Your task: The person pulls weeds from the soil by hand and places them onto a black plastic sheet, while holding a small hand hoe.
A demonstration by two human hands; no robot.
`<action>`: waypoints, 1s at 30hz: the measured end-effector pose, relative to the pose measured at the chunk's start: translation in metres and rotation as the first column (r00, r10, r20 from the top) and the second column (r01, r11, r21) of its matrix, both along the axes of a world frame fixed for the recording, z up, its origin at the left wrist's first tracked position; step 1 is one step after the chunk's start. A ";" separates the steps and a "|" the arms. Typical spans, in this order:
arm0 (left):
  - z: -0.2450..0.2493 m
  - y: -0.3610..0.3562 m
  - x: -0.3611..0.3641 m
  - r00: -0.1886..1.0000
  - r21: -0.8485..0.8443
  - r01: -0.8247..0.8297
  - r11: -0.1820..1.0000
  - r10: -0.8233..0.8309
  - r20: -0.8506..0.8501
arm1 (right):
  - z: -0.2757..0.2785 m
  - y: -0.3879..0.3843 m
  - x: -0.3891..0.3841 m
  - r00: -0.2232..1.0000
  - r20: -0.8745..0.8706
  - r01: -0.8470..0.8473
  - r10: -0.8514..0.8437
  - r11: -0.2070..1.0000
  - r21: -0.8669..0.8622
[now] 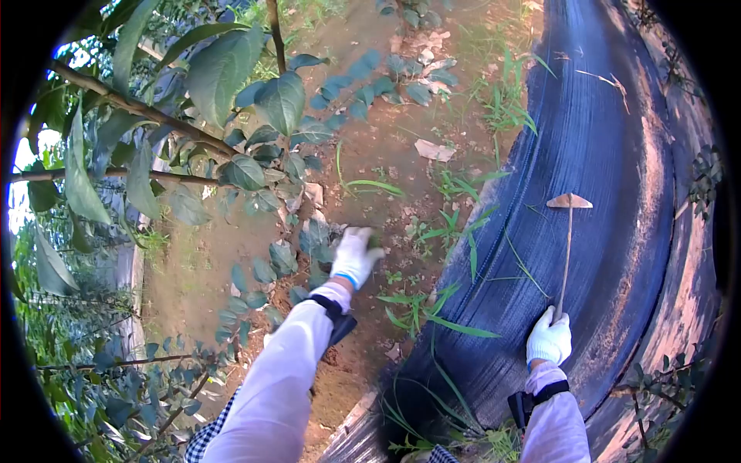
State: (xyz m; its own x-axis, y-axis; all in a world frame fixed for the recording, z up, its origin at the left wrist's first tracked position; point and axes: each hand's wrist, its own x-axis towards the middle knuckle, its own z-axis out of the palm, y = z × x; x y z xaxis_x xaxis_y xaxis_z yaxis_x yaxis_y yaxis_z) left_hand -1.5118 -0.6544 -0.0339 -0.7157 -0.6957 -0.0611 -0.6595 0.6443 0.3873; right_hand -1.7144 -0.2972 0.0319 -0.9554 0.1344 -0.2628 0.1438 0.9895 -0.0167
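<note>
My left hand [355, 256], in a white glove, reaches forward and down to the soil, its fingers closed around something small and green at the ground; what exactly it grips is blurred. My right hand [549, 338], also gloved in white, is closed around the thin handle of a hoe [567, 255]. The hoe's flat triangular blade [570, 201] rests on the black ground sheet [610, 154]. Both arms wear pale long sleeves with a dark strap at each wrist.
Bare reddish soil [370, 162] with scattered grass tufts [421, 309] lies between the sheet and a leafy tree branch [139, 108] at the upper left. More low foliage [147, 386] fills the lower left. Dry leaves [434, 150] dot the soil.
</note>
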 end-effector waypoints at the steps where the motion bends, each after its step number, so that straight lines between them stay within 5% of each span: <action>1: 0.006 0.009 -0.009 0.999 0.033 0.037 0.999 -0.036 -0.023 | 0.002 -0.001 0.000 1.000 0.006 -0.003 0.003 1.000 -0.002; 2: 0.009 0.011 -0.018 0.990 0.084 0.017 0.996 -0.029 0.136 | 0.003 -0.003 0.001 1.000 0.003 0.001 -0.001 1.000 -0.004; 5: -0.008 -0.004 -0.017 0.999 0.162 -0.027 0.986 0.035 -0.042 | 0.005 -0.003 0.001 1.000 -0.006 0.003 -0.003 1.000 0.012; 7: -0.014 -0.018 -0.010 0.909 0.146 -0.357 0.923 0.379 -0.173 | 0.003 -0.003 0.000 1.000 -0.007 0.004 -0.003 0.999 0.037; 9: 0.006 -0.041 -0.013 0.723 0.368 -0.571 0.734 0.661 -0.198 | 0.006 -0.006 0.001 1.000 -0.027 -0.004 0.005 0.999 0.033; 11: -0.012 -0.068 -0.015 0.831 0.132 -0.441 0.888 0.459 -0.314 | 0.007 -0.008 0.001 1.000 -0.017 -0.014 0.015 0.999 0.043; 13: -0.020 -0.079 -0.035 0.941 -0.081 -0.272 0.959 0.247 -0.232 | 0.007 -0.007 -0.001 1.000 0.021 -0.011 0.010 0.998 0.068; 15: -0.022 -0.094 -0.052 0.981 -0.079 -0.154 0.985 0.161 0.104 | 0.007 -0.007 0.000 1.000 0.004 -0.008 0.007 0.998 0.069; 16: -0.022 -0.095 -0.054 0.987 -0.109 -0.153 0.982 0.157 0.032 | 0.006 -0.006 -0.001 1.000 -0.003 -0.010 0.010 0.998 0.067; 17: -0.019 -0.099 -0.052 0.991 -0.015 -0.136 0.991 0.136 -0.019 | 0.005 -0.005 -0.001 1.000 -0.007 -0.017 0.018 0.997 0.073; 19: -0.004 -0.086 -0.055 0.865 0.349 -0.391 0.852 0.470 -0.178 | 0.002 -0.004 -0.001 1.000 -0.012 -0.022 0.023 0.997 0.079; 24: 0.008 -0.063 -0.095 0.990 -0.050 0.052 0.997 -0.058 -0.131 | 0.008 -0.008 0.000 1.000 0.000 -0.022 0.022 0.998 0.055; 25: 0.000 -0.063 -0.105 0.992 -0.170 0.127 0.977 -0.128 0.008 | 0.008 -0.008 -0.001 1.000 0.000 -0.017 0.017 0.998 0.059; 27: -0.012 -0.071 -0.113 0.987 -0.041 0.100 0.994 -0.094 0.134 | 0.010 -0.010 -0.002 1.000 0.006 -0.013 0.012 0.996 0.084; 29: -0.025 -0.075 -0.103 0.940 0.075 -0.173 0.982 0.187 -0.287 | 0.012 -0.009 -0.003 1.000 0.006 -0.022 0.021 0.996 0.090; 30: -0.028 -0.087 -0.098 0.879 0.232 -0.291 0.928 0.355 -0.318 | 0.012 -0.009 -0.003 1.000 0.003 -0.028 0.028 0.996 0.083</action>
